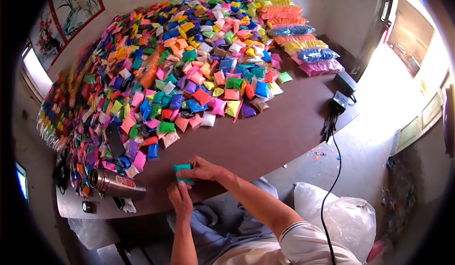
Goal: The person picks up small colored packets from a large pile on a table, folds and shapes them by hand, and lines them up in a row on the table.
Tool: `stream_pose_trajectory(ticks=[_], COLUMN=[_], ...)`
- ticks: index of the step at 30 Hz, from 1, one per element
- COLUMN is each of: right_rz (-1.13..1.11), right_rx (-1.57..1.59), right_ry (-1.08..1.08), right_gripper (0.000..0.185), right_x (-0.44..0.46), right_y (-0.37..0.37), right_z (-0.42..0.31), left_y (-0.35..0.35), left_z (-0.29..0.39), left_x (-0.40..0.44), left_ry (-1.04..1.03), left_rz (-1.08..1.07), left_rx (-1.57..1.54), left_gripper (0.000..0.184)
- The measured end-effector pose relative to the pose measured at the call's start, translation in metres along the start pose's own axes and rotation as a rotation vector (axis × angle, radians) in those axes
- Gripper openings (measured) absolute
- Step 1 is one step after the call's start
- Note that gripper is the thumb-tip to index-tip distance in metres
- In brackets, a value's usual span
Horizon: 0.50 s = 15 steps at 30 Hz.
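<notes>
A small teal packet (182, 168) is held between my two hands over the near edge of the brown table (265, 132). My right hand (204, 169) lies across the packet from the right, with its fingers closed on it. From below, my left hand (180, 196) pinches the packet's lower end. What the packet contains cannot be told. Beyond my hands spreads a large heap of small colourful packets (189, 85), in many colours and lying at all angles.
A steel thermos (118, 183) lies on its side at the left, near a small black lid (86, 206). Long strips of bundled packets (303, 42) are stacked at the back right. A black power adapter (339, 102) trails a cable (337, 161). White plastic bags (341, 217) stand on the floor.
</notes>
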State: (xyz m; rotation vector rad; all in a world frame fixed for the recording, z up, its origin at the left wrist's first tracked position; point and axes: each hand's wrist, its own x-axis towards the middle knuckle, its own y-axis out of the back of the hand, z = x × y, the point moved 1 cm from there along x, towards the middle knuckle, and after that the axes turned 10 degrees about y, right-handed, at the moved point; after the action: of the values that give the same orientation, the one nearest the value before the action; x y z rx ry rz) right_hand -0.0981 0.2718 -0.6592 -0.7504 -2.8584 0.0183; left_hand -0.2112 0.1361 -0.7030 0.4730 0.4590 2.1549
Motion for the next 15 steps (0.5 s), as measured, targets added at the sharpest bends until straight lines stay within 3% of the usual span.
stream_pose_trajectory(ticks=[1, 5, 10, 13, 15], right_rz=[-0.056, -0.159, -0.013, -0.003, -0.067], right_rx=[-0.199, -0.041, -0.086, -0.013, 0.020], right_ry=[-0.035, 0.062, 0.080, 0.062, 0.067], right_gripper=[0.025, 0.028, 0.032, 0.034, 0.034], right_x=[-0.002, 0.007, 0.002, 0.009, 0.004], right_y=[-0.001, -0.012, -0.012, -0.013, -0.012], right_z=[-0.009, 0.016, 0.013, 0.046, 0.023], left_y=[0.003, 0.003, 0.001, 0.001, 0.002], left_z=[0.001, -0.001, -0.009, -0.009, 0.000], left_x=[-0.001, 0.000, 0.004, 0.003, 0.002], left_ry=[0.018, 0.055, -0.017, 0.030, -0.005], left_rz=[-0.008, 0.013, 0.036, 0.003, 0.055], left_rx=[-0.002, -0.100, 0.023, -0.012, 0.034], left_gripper=[0.039, 0.036, 0.040, 0.043, 0.045])
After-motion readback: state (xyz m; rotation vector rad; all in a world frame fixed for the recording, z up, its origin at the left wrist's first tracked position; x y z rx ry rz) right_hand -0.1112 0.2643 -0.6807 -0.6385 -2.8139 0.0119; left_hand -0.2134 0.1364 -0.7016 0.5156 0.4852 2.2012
